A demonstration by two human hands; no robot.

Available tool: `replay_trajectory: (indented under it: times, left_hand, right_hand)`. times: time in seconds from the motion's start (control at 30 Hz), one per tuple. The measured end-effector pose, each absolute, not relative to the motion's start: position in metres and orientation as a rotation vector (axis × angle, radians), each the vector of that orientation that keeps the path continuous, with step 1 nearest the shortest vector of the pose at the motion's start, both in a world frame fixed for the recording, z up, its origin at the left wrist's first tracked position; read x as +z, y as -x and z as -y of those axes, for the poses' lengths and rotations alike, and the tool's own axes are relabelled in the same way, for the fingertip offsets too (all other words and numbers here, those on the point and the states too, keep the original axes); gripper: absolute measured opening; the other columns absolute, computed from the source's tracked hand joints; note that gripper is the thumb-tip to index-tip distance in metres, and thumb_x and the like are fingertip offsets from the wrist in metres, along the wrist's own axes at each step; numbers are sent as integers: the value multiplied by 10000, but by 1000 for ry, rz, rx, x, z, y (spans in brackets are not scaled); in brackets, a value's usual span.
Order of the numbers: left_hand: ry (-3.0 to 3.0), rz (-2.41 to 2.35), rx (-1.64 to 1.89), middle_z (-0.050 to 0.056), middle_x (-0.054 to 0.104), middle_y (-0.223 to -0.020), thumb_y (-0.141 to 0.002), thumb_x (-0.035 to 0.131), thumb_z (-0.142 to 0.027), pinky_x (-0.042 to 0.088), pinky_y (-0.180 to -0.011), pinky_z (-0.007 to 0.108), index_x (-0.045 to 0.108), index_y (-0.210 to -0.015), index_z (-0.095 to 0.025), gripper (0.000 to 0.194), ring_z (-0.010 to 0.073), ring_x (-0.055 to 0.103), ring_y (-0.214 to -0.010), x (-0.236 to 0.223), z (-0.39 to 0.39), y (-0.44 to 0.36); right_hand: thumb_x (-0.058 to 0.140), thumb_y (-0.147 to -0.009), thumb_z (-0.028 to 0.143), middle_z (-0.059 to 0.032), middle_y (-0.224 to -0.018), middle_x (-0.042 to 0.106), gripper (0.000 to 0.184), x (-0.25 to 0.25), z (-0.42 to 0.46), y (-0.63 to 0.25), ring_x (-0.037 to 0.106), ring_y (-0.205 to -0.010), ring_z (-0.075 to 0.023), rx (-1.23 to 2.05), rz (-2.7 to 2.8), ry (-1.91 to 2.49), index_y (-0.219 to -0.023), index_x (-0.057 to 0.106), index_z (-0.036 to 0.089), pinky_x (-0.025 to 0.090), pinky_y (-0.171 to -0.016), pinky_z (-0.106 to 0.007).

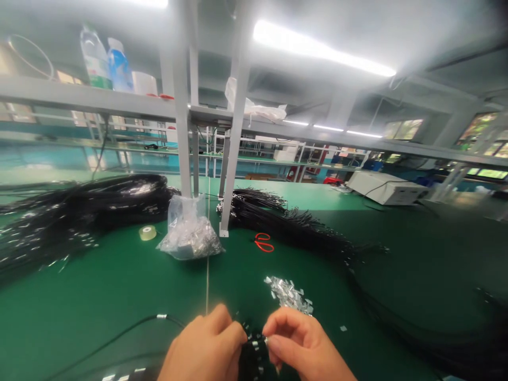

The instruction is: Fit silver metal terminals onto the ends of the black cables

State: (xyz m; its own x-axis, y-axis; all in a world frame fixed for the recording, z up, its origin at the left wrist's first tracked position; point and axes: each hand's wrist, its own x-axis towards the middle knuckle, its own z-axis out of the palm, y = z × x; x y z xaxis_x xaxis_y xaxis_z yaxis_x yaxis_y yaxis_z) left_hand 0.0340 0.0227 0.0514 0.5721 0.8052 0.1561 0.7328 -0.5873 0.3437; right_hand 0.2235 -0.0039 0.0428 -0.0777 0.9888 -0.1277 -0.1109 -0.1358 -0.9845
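My left hand [212, 341] is closed, back of the hand up, and a thin black cable [119, 339] with a white tag [161, 316] runs up to it from the left. Across a small gap, my right hand [305, 344] pinches thumb and forefinger together over a tiny whitish bit, too small and blurred to name. Below and between the hands lie dark cable ends [254, 360] with small white pieces on them, partly hidden by the fingers. Just beyond my right hand is a heap of small silvery-clear pieces [289, 292].
Red-handled scissors [264, 243], a clear bag of small parts [192, 235] and a tape roll [147, 233] lie farther back. Black cable bundles [130, 203] [293, 225] flank a shelf post [234, 159]. A white box-shaped device [387, 188] stands back right.
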Motion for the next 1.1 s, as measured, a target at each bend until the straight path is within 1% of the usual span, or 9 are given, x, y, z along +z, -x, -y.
replay_trajectory:
  times: [0.13, 0.33, 0.47, 0.57, 0.67, 0.87, 0.93, 1.03, 1.1]
  left_hand:
    - [-2468, -1213, 558, 21, 646, -888, -827, 423, -114, 470, -627, 180, 639, -906, -261, 273, 151, 634, -748, 46, -24, -34]
    - [-2206, -1161, 690, 0, 625, -775, -782, 448, -88, 457, -603, 181, 539, -821, -217, 162, 127, 611, -665, 38, -24, -44]
    - [-1998, -1035, 642, -8, 643, -812, -699, 442, -26, 468, -643, 188, 494, -917, -205, 287, 122, 608, -702, 47, -28, -42]
    - [-2103, -1069, 574, 11, 650, -899, -684, 465, -16, 449, -711, 216, 551, -940, -196, 324, 144, 592, -802, 60, -30, -29]
    - [-2273, -1243, 483, -1, 653, -887, -720, 539, -72, 401, -741, 249, 630, -817, -216, 196, 175, 569, -852, 71, -30, -15]
    - [-2294, -1301, 359, -17, 662, -777, -764, 548, -107, 389, -638, 206, 659, -753, -225, 163, 155, 596, -774, 76, -27, -17]
    - [-2257, -1294, 350, -8, 673, -830, -748, 561, -108, 413, -656, 211, 671, -817, -232, 179, 164, 607, -795, 77, -25, -14]
    - [-2192, -1346, 441, -6, 665, -1017, -708, 619, -117, 426, -800, 235, 635, -1035, -257, 357, 175, 600, -920, 80, -23, 7]
    - [-2181, -1420, 438, -4, 666, -1030, -750, 591, -147, 423, -824, 250, 637, -1032, -254, 305, 180, 599, -934, 79, -22, 27]
  right_hand:
    - [765, -652, 335, 8, -563, 607, 249, 39, 2, -219, 543, -545, -114, 1432, 1042, 1148, -733, 623, 147, 429, -559, -244]
    - [797, -630, 380, 31, -550, 602, 318, 27, 2, -202, 550, -511, -90, 1436, 1020, 1100, -733, 598, 155, 416, -524, -208]
    - [816, -614, 374, 37, -544, 607, 348, 24, 1, -196, 558, -504, -87, 1458, 1007, 1083, -750, 578, 159, 420, -518, -201]
    - [812, -625, 368, 20, -536, 632, 332, 26, 0, -200, 560, -504, -93, 1437, 969, 1047, -750, 587, 159, 432, -525, -208]
    - [827, -614, 331, 14, -512, 630, 307, 27, -1, -205, 544, -485, -83, 1475, 889, 997, -721, 603, 150, 415, -506, -195]
    - [852, -554, 374, 31, -447, 582, 371, 15, -5, -186, 479, -398, -59, 1673, 753, 887, -675, 577, 156, 337, -431, -175]
    - [854, -543, 386, 32, -427, 572, 386, 13, -6, -178, 471, -387, -63, 1637, 781, 933, -681, 575, 158, 333, -423, -177]
    - [843, -580, 327, 34, -469, 580, 334, 19, -6, -173, 487, -427, -67, 1527, 703, 974, -731, 594, 163, 372, -452, -179]
    - [842, -585, 285, 34, -499, 578, 303, 27, -6, -173, 500, -453, -71, 1484, 658, 976, -735, 607, 164, 392, -460, -179]
